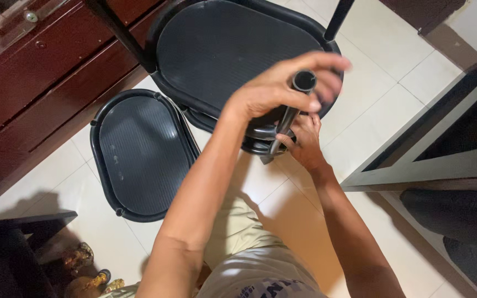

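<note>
The left hand (282, 88) grips the top of a black hollow plastic tube (296, 102); the right hand (305, 143) pinches its lower end at the stacked black oval plastic shelf trays (233, 55). Keeping the tube upright should help it seat squarely.

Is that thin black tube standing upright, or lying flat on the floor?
Roughly upright. The black tube points its open round end at the camera; the left hand grips its top, the right hand lower down.

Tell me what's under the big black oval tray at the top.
Under the large oval tray, edges of more stacked black trays show near the right hand. How many, and what supports them, is covered. The left hand grips a black tube.
</note>
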